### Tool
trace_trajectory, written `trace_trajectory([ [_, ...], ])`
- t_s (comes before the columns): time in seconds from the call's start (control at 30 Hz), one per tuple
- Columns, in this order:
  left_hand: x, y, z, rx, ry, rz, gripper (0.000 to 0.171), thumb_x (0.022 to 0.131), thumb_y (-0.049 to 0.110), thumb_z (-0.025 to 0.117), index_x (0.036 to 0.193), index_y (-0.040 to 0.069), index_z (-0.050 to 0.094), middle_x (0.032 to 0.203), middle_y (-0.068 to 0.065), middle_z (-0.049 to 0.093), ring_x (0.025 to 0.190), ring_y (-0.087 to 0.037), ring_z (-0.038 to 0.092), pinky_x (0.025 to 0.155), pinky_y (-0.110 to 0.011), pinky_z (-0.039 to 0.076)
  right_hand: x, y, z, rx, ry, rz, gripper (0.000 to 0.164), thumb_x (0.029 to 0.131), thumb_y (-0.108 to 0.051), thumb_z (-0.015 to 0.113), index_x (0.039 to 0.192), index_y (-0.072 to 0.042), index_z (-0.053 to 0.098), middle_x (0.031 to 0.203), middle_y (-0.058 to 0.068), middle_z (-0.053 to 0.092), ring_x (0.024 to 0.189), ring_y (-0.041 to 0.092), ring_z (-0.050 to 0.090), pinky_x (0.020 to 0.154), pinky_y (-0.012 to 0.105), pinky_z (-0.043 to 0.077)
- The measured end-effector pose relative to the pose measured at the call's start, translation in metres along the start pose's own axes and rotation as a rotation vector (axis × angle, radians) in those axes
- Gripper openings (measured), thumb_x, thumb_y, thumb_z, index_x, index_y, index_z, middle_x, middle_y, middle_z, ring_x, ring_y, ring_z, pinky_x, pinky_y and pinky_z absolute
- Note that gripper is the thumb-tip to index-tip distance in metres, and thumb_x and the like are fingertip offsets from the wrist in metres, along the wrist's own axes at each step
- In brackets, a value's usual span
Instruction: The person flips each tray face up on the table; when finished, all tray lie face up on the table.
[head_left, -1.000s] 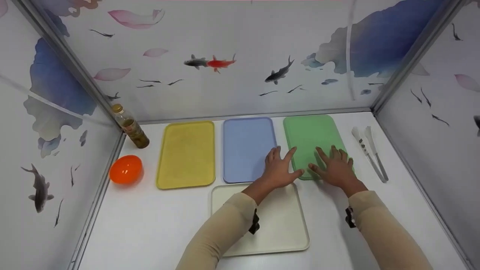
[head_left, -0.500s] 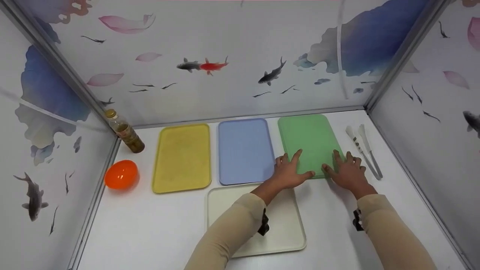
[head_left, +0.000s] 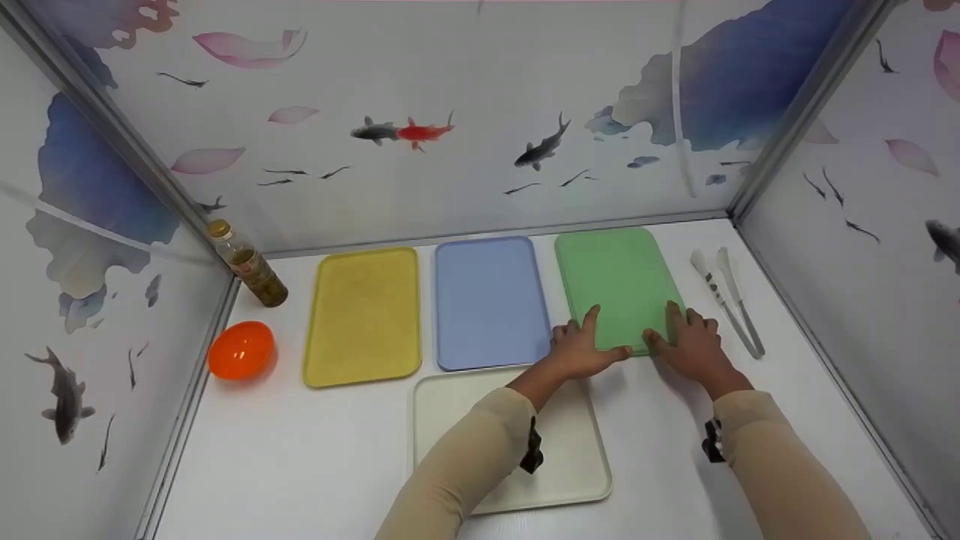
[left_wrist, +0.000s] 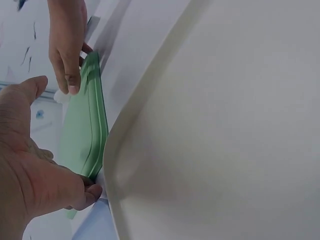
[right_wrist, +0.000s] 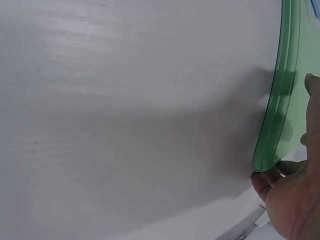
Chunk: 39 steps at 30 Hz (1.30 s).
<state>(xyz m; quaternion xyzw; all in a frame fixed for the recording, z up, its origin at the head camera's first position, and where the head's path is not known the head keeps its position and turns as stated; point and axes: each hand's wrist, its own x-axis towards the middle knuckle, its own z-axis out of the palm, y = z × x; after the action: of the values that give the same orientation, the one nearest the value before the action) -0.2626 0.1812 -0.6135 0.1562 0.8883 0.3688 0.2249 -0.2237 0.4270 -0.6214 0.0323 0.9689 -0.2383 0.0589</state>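
A green tray (head_left: 615,277) lies at the back right, with a doubled-looking rim in the wrist views. My left hand (head_left: 581,352) holds its left edge near the front corner; in the left wrist view the curled fingertips (left_wrist: 90,194) meet that corner while the thumb stays extended. At the opposite edge my right hand (head_left: 690,345) grips with bent fingers; the right wrist view has their tips (right_wrist: 261,182) tucked at the rim's corner. Below my left forearm is a cream tray (head_left: 555,472), partly covered by the sleeve.
Left of the green tray lie a blue tray (head_left: 491,304) and a yellow tray (head_left: 361,319). An orange bowl (head_left: 241,350) and an oil bottle (head_left: 255,274) stand at far left. Tongs (head_left: 731,304) lie right of my right hand. Patterned walls (head_left: 450,172) enclose the white table.
Both hands have moved from over the green tray to its left and right edges, and their fingers have bent around them. The head view has shifted slightly. Tray positions look the same.
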Motion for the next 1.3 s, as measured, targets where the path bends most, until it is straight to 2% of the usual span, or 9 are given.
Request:
trace_trajectory([
  [0.2,-0.019,0.013,-0.013,-0.141,0.029,-0.007,0.099,0.097,0.064,0.072,0.176,0.026,0.027,0.176,-0.019,0.038,0.159,-0.041,0.03,0.128,-0.058,0.036,-0.001,-0.004,0.003,0.006,0.004,0.008,0.096,0.114,-0.055,0.053,0.169,0.014,0.017,0.164,0.055,0.021,0.146,0.076,0.021,0.114,0.088,0.025],
  [0.37,-0.024,0.014,-0.012,-0.224,0.056,-0.006,0.094,0.099,0.061,0.071,0.176,0.026,0.03,0.176,-0.015,0.039,0.162,-0.042,0.027,0.129,-0.058,0.034,0.0,-0.005,0.003,0.032,0.014,0.023,0.098,0.114,-0.057,0.051,0.169,0.015,0.014,0.163,0.055,0.021,0.147,0.075,0.02,0.115,0.088,0.024],
  [0.57,-0.025,0.014,-0.009,-0.19,0.108,0.04,0.09,0.1,0.058,0.071,0.175,0.027,0.033,0.176,-0.021,0.036,0.163,-0.045,0.028,0.129,-0.061,0.033,0.002,-0.004,0.003,0.066,0.016,0.039,0.1,0.115,-0.059,0.048,0.169,0.015,0.011,0.164,0.055,0.02,0.148,0.075,0.02,0.116,0.087,0.023],
  [0.83,-0.031,0.012,-0.008,-0.159,0.2,0.154,0.091,0.1,0.054,0.072,0.175,0.025,0.031,0.179,-0.03,0.023,0.166,-0.049,0.021,0.128,-0.068,0.03,0.005,-0.01,0.002,0.106,0.013,0.045,0.101,0.115,-0.061,0.044,0.17,0.015,0.007,0.165,0.053,0.023,0.148,0.074,0.022,0.117,0.086,0.025],
  [1.03,-0.034,0.011,-0.01,-0.164,0.251,0.203,0.091,0.101,0.053,0.071,0.176,0.027,0.027,0.182,-0.028,0.017,0.167,-0.05,0.02,0.127,-0.072,0.03,0.006,-0.018,0.001,0.144,0.009,0.044,0.102,0.116,-0.061,0.042,0.169,0.017,0.004,0.168,0.051,0.022,0.149,0.072,0.023,0.121,0.082,0.027],
  [1.3,-0.037,0.014,-0.012,-0.161,0.338,0.263,0.09,0.101,0.049,0.071,0.177,0.026,0.026,0.182,-0.025,0.02,0.164,-0.049,0.025,0.126,-0.071,0.033,0.008,-0.025,0.006,0.158,0.005,0.053,0.103,0.116,-0.063,0.038,0.169,0.018,0.002,0.17,0.05,0.019,0.153,0.073,0.022,0.125,0.079,0.025],
])
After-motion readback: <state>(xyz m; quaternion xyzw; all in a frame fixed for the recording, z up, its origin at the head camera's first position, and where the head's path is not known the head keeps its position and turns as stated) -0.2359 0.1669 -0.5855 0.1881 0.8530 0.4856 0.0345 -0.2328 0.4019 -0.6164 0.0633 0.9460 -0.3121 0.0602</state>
